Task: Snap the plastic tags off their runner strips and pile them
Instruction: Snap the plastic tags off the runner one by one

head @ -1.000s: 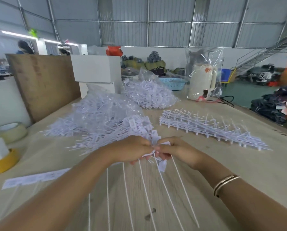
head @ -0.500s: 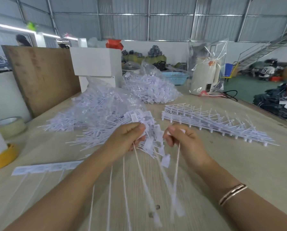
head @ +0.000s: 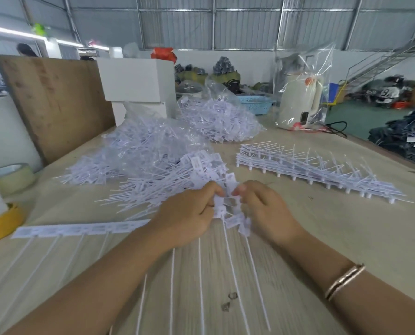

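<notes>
A strip of white plastic tags (head: 228, 213) lies between my hands at the middle of the table, its long thin tails running toward me. My left hand (head: 189, 211) pinches the strip from the left. My right hand (head: 262, 209) pinches it from the right, fingertips almost meeting. Just beyond my hands spreads a loose pile of separated tags (head: 168, 184). A second whole strip (head: 81, 229) lies flat at the left. Bare runner strips (head: 310, 170) are stacked at the right.
Two clear bags of tags (head: 153, 146) (head: 221, 119) sit farther back. A tape roll (head: 8, 175) and a yellow holder (head: 1, 221) stand at the left edge. A wooden board (head: 54, 102), a white box (head: 136, 78) and a wrapped kettle (head: 298, 100) line the back.
My hands, held apart and raised half a second ago, have come back together low over the table on the strip. The tails now lie flat again.
</notes>
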